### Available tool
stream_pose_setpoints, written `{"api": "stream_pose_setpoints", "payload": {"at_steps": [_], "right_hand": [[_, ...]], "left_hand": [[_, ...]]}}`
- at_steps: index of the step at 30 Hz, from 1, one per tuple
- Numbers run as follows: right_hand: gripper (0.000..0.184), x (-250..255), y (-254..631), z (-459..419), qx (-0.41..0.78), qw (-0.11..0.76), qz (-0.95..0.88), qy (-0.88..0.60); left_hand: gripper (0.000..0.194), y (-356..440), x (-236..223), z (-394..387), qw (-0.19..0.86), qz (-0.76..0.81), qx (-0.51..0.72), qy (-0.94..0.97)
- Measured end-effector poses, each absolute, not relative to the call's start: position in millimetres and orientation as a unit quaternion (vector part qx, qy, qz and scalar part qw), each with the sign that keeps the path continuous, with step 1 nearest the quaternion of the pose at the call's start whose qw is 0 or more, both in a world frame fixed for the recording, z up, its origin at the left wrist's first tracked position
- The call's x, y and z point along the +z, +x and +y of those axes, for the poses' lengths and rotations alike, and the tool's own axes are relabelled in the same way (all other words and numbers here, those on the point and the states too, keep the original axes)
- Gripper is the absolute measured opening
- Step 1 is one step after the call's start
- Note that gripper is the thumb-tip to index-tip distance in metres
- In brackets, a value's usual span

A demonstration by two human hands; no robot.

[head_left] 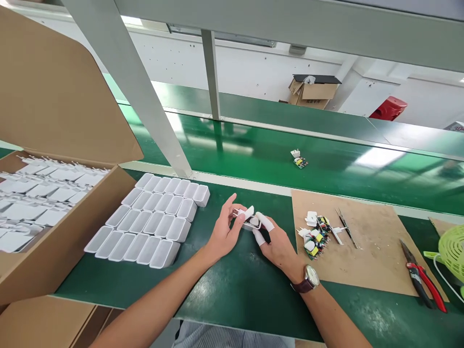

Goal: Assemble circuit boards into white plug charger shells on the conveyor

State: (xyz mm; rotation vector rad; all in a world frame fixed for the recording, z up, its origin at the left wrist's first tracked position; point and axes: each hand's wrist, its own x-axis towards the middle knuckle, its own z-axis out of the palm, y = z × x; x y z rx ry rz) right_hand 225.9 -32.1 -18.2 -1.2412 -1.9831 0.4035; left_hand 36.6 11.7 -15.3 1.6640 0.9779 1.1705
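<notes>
Over the green bench, my left hand (223, 235) pinches a small white charger (251, 223) near its metal plug pins. My right hand (279, 244), with white finger cots on thumb and finger, grips the other end of its case. The plug cap is tilted away from the open case, and some of the parts inside show; fingers hide the rest. Left of my hands stand several rows of white, open-topped charger cases (148, 220). To the right, circuit boards with white plug caps (314, 237) lie in a heap on brown cardboard.
A carton of white chargers (43, 193) stands at far left. Tweezers (346, 228) and red-and-black pliers (420, 275) lie on the cardboard sheet (366, 266). A green fan (452, 251) sits at the right edge. One board (300, 162) rests on the green belt beyond a metal post (145, 96).
</notes>
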Motion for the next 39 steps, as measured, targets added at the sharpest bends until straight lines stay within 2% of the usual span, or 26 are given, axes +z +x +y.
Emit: {"api": "stream_pose_setpoints", "payload": {"at_steps": [6, 13, 21, 26, 29, 32, 39], "right_hand": [[0.044, -15.1, 228.1, -30.8, 0.157, 0.325, -0.797, -0.484], [0.042, -19.0, 229.0, -30.6, 0.143, 0.374, -0.784, -0.474], [0.046, -23.2, 231.6, -31.3, 0.224, 0.4, -0.738, -0.495], [0.039, -20.9, 227.6, -30.1, 0.198, 0.404, -0.765, -0.461], [0.037, -13.7, 226.8, -33.2, 0.229, 0.381, -0.762, -0.47], [0.045, 0.2, 237.9, -29.3, 0.253, 0.344, -0.752, -0.502], [0.052, 30.2, 296.0, 77.5, 0.144, 0.257, -0.711, -0.639]], "left_hand": [[0.052, 40.0, -9.6, 12.2, 0.457, 0.408, 0.468, 0.637], [0.053, 38.7, -11.2, 12.5, 0.458, 0.403, 0.463, 0.642], [0.053, 37.9, -11.5, 13.9, 0.468, 0.4, 0.461, 0.639], [0.054, 35.9, -16.4, 15.1, 0.465, 0.392, 0.459, 0.648], [0.055, 34.1, -16.8, 15.7, 0.459, 0.395, 0.451, 0.656], [0.054, 31.8, -14.9, 16.1, 0.451, 0.405, 0.441, 0.662], [0.057, 22.2, -12.5, 16.1, 0.405, 0.446, 0.373, 0.706]]}}
